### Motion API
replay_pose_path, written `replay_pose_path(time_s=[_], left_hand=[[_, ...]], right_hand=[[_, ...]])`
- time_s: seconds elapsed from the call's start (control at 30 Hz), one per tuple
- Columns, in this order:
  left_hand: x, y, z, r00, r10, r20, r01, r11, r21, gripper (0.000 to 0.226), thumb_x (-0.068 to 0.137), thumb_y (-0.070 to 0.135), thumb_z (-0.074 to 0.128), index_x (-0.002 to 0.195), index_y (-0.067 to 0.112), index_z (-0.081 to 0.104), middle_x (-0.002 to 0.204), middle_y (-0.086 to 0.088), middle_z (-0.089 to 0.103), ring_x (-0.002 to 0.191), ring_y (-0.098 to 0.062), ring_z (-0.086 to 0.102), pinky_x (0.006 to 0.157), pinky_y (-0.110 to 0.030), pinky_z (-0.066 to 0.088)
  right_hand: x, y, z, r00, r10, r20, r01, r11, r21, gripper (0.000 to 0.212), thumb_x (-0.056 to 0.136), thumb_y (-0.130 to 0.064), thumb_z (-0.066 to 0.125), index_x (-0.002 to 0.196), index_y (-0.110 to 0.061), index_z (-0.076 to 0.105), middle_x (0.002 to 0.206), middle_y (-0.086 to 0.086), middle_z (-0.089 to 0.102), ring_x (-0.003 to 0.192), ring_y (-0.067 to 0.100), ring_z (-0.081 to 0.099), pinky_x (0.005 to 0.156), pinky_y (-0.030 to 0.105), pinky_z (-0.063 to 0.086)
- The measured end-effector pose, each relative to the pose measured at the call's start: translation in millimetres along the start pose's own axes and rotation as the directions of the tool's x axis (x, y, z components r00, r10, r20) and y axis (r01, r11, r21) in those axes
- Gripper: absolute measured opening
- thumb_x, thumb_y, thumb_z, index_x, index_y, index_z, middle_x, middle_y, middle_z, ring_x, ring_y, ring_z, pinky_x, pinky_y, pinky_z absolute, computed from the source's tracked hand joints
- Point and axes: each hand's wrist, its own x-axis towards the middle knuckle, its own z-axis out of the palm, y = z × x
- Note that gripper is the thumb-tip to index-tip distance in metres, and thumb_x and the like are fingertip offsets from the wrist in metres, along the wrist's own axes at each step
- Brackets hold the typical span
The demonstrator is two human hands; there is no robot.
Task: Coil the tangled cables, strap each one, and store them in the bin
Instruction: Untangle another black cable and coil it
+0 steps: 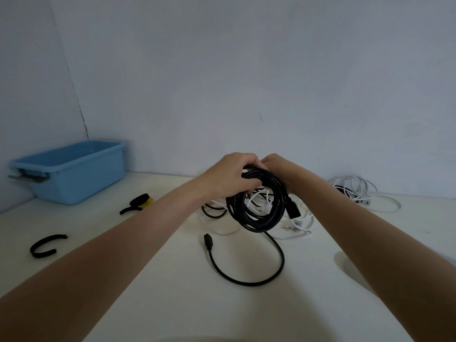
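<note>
Left hand (229,177) and right hand (278,170) both curl fingers around the top of a round coil of glossy black cable (256,206), held above the matte white table (148,280). Its loose plug end (208,240) trails on the tabletop. Blue plastic bin (71,169) sits far left; a thin white cable tangle (355,191) lies right.

text: none legible | labels: none (bin (71,169) and cables unmarked)

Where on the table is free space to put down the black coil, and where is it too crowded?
Bare table lies near the front, between the curved black strap and the loose black cable tail. Another bare patch is front right, below the white cables. It is crowded under the black coil, where white and black cables tangle.
</note>
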Motion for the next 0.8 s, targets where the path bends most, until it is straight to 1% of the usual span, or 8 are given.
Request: replay_pose_path(time_s=[0.1,0.17,0.23,0.3,0.4,0.5,0.67,0.8], left_hand=[[4.4,-1.6,-3.1,0.999,-0.032,0.02,0.031,0.998,0.053,0.016,0.083,0.007,0.063,0.098,0.009,0.063,0.083,-0.007,0.07,0.061,0.001,0.06,0.074,-0.021,0.049],[6.5,-3.7,-7.1,0.997,-0.082,-0.003,0.082,0.996,0.047,0.014,0.084,0.007,0.062,0.098,0.008,0.062,0.081,-0.008,0.068,0.069,-0.01,0.064,0.075,-0.026,0.051],[8.3,-8.2,-11.4,0.988,-0.152,-0.035,0.151,0.988,-0.005,0.009,0.085,0.006,0.062,0.094,0.009,0.061,0.083,-0.01,0.067,0.075,-0.023,0.068,0.075,-0.032,0.053],[9.6,-15.1,-14.1,0.971,-0.231,-0.063,0.227,0.972,-0.065,0.007,0.086,0.005,0.062,0.09,0.01,0.06,0.085,-0.014,0.067,0.072,-0.026,0.067,0.075,-0.037,0.055],[11.7,-26.1,-13.2,0.93,-0.346,-0.12,0.325,0.931,-0.169,0.007,0.085,0.004,0.063,0.085,0.01,0.06,0.088,-0.019,0.067,0.075,-0.032,0.067,0.079,-0.043,0.056],[13.6,-31.3,-11.9,0.898,-0.405,-0.172,0.36,0.901,-0.242,0.012,0.081,0.003,0.066,0.077,0.011,0.059,0.088,-0.023,0.068,0.083,-0.037,0.068,0.084,-0.048,0.054],[12.8,-34.6,-13.7,0.879,-0.457,-0.14,0.388,0.853,-0.35,0.01,0.079,0.0,0.068,0.078,0.007,0.061,0.081,-0.022,0.068,0.075,-0.03,0.064,0.079,-0.038,0.053],[11.1,-36.8,-13.6,0.87,-0.473,-0.141,0.383,0.827,-0.413,0.006,0.082,0.002,0.066,0.079,0.003,0.062,0.066,-0.008,0.058,0.062,-0.017,0.055,0.065,-0.024,0.045]], right_hand=[[1.1,4.1,-1.3,0.999,0.034,0.012,-0.034,0.999,0.041,0.025,0.085,0.006,0.052,0.061,-0.003,0.048,0.052,0.006,0.04,0.031,0.007,0.04,0.036,0.017,0.033],[2.3,7.6,-3.3,1.0,0.002,-0.005,-0.001,0.995,0.101,0.019,0.085,0.001,0.058,0.066,0.004,0.057,0.058,0.012,0.049,0.049,0.017,0.049,0.051,0.023,0.042],[2.0,9.4,-6.0,0.996,-0.035,-0.086,0.048,0.987,0.156,0.02,0.088,-0.007,0.059,0.086,0.012,0.062,0.071,0.02,0.057,0.064,0.027,0.054,0.062,0.029,0.046],[0.9,6.6,-6.7,0.977,-0.107,-0.183,0.14,0.974,0.177,0.021,0.09,-0.014,0.059,0.098,0.006,0.061,0.077,0.016,0.062,0.07,0.027,0.06,0.067,0.03,0.052],[-5.5,-3.2,-3.7,0.906,-0.354,-0.233,0.333,0.934,-0.127,0.019,0.086,-0.021,0.065,0.099,-0.006,0.061,0.088,0.005,0.064,0.082,0.019,0.062,0.077,0.028,0.051],[-9.3,-4.9,3.8,0.847,-0.526,-0.075,0.447,0.781,-0.435,0.028,0.081,-0.012,0.067,0.106,-0.008,0.056,0.105,0.007,0.054,0.098,0.022,0.055,0.081,0.024,0.044],[-5.3,-4.9,9.0,0.812,-0.58,0.061,0.501,0.64,-0.582,0.038,0.076,-0.011,0.07,0.11,-0.009,0.053,0.113,0.008,0.042,0.106,0.023,0.038,0.092,0.034,0.04],[-3.1,-6.1,14.3,0.772,-0.636,-0.022,0.531,0.662,-0.528,0.034,0.073,-0.023,0.078,0.1,-0.008,0.065,0.107,0.006,0.045,0.098,0.016,0.031,0.085,0.014,0.033]])
